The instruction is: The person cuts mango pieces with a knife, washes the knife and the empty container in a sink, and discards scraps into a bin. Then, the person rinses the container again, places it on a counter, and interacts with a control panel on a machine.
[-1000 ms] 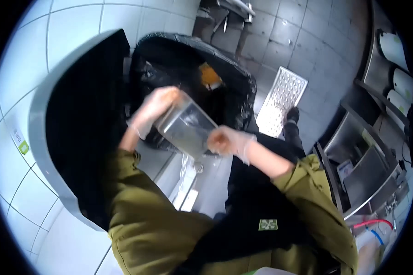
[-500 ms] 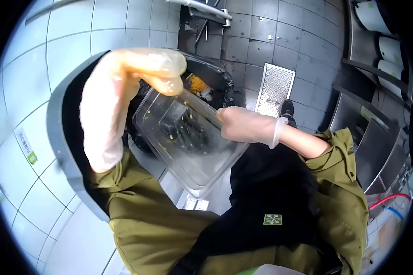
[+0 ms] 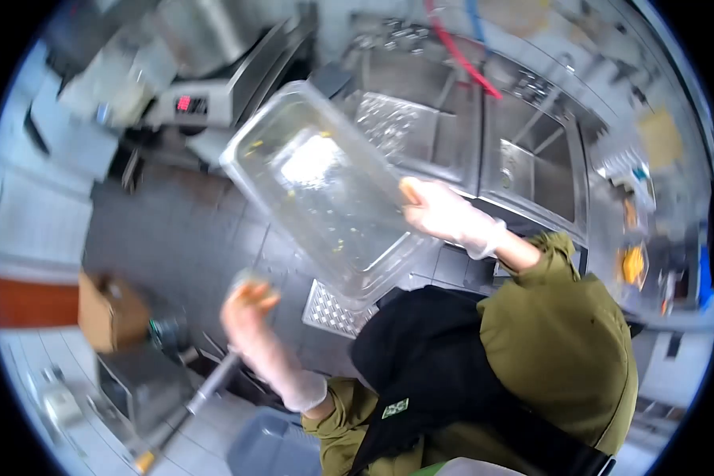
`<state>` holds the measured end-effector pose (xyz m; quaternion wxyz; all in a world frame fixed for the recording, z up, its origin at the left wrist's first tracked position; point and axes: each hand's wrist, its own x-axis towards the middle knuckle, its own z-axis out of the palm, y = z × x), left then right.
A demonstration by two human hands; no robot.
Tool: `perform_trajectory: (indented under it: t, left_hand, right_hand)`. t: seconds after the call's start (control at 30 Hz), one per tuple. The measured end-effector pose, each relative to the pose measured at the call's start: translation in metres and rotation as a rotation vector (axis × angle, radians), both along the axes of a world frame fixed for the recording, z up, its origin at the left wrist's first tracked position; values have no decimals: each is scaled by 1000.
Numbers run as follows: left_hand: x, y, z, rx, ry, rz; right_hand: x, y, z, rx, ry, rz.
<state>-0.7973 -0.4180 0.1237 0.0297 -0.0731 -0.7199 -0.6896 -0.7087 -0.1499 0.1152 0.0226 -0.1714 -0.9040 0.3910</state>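
Note:
My right hand, in a clear glove, grips the right rim of a transparent rectangular tub. The tub is tilted, with small yellow bits stuck to its inside. My left hand, also gloved, is away from the tub, below and left of it. Its fingers are bent and blurred by motion, and whether they are spread or closed does not show clearly.
Ahead is a steel double sink with red and blue hoses above it. A scale with a red display stands at the upper left. A cardboard box is at the left, and a grey bin is at the bottom.
The view has turned from the black bin and tiled wall to the sinks. My left hand has come away from the tub, while my right hand still holds it.

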Motion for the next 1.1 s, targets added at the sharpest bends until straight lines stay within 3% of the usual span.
perform_trajectory:
  t: [0.03, 0.07, 0.13, 0.2, 0.27, 0.33, 0.4, 0.53, 0.57, 0.67, 0.7, 0.77, 0.8, 0.87, 0.9, 1.0, 1.1]
  left_hand:
    - [-73, -89, -45, -13, -28, -258]
    - [-84, -75, -55, -55, -42, -508]
    - [-66, -30, -53, -210, -96, -747]
    - [-47, 21, -52, -222, -72, -968]
    - [-40, 50, -53, -243, -3, -1072]
    - [-26, 65, -50, -266, -31, -1143]
    - [-9, 76, -61, -254, -180, -1175]
    - [11, 114, -75, -425, -296, -1227]
    - [15, 129, -70, -453, -318, -1227]
    - [19, 186, -60, -573, -354, -1225]
    - [16, 211, -66, -613, -349, -1229]
    - [14, 275, -84, -697, -305, -1229]
    - [8, 304, -127, -597, -192, -1285]
    - [42, 372, -101, -450, -367, -1352]
    - [54, 404, -117, -530, -417, -1303]
    - [82, 488, -161, -348, -714, -1420]
    - [98, 546, -211, -120, -912, -1396]
  right_hand:
    - [-38, -104, -21, -60, 3, -181]
    - [-18, -104, -21, -145, 23, -351]
    - [44, -72, -39, 58, 97, -549]
    - [106, -34, -34, -126, 172, -756]
    - [147, 24, -45, -111, 51, -854]
    - [175, 81, -34, -288, -74, -862]
    - [175, 128, -37, -282, -134, -1110]
    - [182, 231, -103, -624, 54, -1238]
    - [179, 238, -106, -689, 131, -1239]
    - [187, 269, -125, -708, -5, -1135]
    - [194, 285, -140, -551, -124, -1043]
    - [202, 274, -99, -432, -166, -1027]
    - [213, 274, -98, -375, -185, -990]
    - [232, 279, -76, -175, -318, -883]
    - [242, 282, -75, 87, -326, -806]
    - [249, 281, -43, 281, -541, -778]
    - [261, 277, -42, 456, -405, -764]
